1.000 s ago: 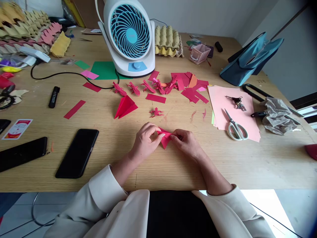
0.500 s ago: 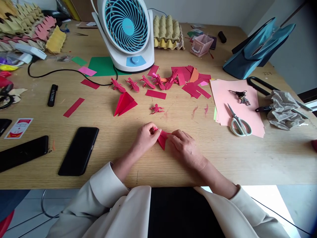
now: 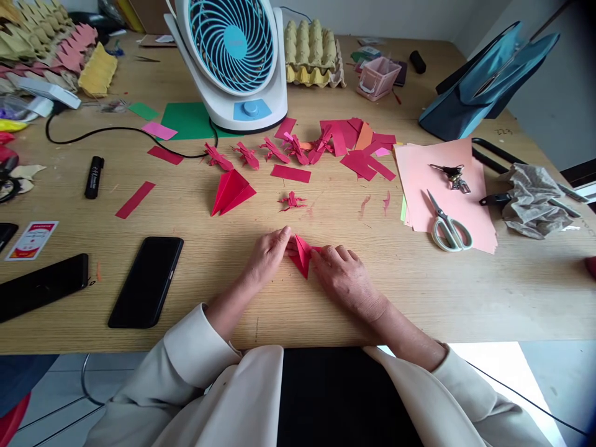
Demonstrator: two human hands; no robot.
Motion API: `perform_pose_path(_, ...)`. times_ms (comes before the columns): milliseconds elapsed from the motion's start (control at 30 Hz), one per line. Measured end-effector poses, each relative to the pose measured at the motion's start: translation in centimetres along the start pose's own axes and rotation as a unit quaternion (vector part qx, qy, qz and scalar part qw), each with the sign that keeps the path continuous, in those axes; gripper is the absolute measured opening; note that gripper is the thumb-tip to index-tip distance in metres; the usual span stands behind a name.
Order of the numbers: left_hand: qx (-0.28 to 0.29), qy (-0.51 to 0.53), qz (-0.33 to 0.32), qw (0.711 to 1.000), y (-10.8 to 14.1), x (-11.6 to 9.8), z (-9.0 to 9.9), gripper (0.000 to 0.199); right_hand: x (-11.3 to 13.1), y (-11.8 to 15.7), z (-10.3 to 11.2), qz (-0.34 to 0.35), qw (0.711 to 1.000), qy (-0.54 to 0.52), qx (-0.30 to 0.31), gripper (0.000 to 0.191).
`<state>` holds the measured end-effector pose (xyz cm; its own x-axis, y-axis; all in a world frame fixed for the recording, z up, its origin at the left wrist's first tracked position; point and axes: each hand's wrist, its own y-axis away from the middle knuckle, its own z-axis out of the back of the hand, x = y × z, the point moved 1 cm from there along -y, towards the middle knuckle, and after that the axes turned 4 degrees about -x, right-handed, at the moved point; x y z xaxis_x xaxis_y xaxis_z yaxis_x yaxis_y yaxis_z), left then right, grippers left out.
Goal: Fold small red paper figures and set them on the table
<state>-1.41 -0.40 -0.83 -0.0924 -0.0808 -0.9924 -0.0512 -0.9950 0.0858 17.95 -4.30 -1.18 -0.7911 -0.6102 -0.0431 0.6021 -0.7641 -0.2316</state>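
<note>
Between my hands, low over the table, is a small folded red paper (image 3: 303,256) with pointed flaps. My left hand (image 3: 270,253) pinches its left side, thumb on top and fingertips partly behind the paper. With bent fingers, my right hand (image 3: 345,278) holds the right side, where a narrow point shows at the fingertips. A small folded red paper figure (image 3: 292,201) sits just beyond my hands. Farther back, a larger folded red paper (image 3: 233,192) stands in a pleated wedge, and several red paper figures (image 3: 246,156) form a row behind it.
Loose red paper pieces (image 3: 358,162) lie behind the figures, near a white and blue fan (image 3: 233,115). At right are scissors (image 3: 449,231) on pink sheets (image 3: 419,192) and a blue bag (image 3: 460,112). A black phone (image 3: 146,282) lies left of my arms.
My left thumb has shifted up off the paper's near face, and a pointed flap now shows upright between my hands. My right hand stays nearly in place. The view has shifted slightly.
</note>
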Motion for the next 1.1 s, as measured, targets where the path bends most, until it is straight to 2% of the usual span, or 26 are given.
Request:
perform_pose_path(67,0.019,0.01,-0.004,1.0,0.3,0.0,0.1,0.053,0.1,-0.1,0.1,0.005,1.0,0.012,-0.002,0.026)
perform_pose_path(133,0.041,-0.057,-0.049,0.996,0.9,-0.1,0.2,0.045,0.1,-0.1,0.1,0.007,1.0,0.015,0.001,0.024)
perform_pose_path(200,0.054,-0.147,-0.114,0.981,1.5,0.1,0.2,0.033,-0.1,0.0,0.2,0.007,1.0,0.007,0.002,0.024)
perform_pose_path(267,0.059,-0.214,-0.183,0.958,2.1,0.6,0.0,0.027,-0.3,0.3,0.4,0.01,1.0,-0.01,-0.001,0.024)
perform_pose_path(367,0.072,-0.287,-0.279,0.914,2.9,1.6,-0.4,0.031,-0.8,1.5,0.9,0.021,0.999,-0.037,-0.007,0.023)
perform_pose_path(467,0.107,-0.364,-0.336,0.862,3.5,2.3,-0.8,0.039,-1.3,2.9,1.5,0.025,0.997,-0.068,-0.01,0.021)
perform_pose_path(633,0.144,-0.47,-0.352,0.796,4.2,2.2,-1.4,0.047,-1.6,4.1,2.2,0.009,0.99,-0.132,-0.044,0.021)
perform_pose_path(767,0.152,-0.526,-0.337,0.766,4.6,1.9,-1.6,0.048,-1.5,3.5,2.2,0.002,0.988,-0.14,-0.06,0.023)
perform_pose_path(1000,0.143,-0.571,-0.279,0.759,5.2,1.7,-1.7,0.06,-0.9,2.2,1.0,-0.006,0.991,-0.131,-0.035,0.04)
perform_pose_path(1100,0.136,-0.568,-0.269,0.766,5.1,1.4,-1.9,0.062,-0.7,2.1,0.2,-0.022,0.991,-0.126,-0.04,0.043)
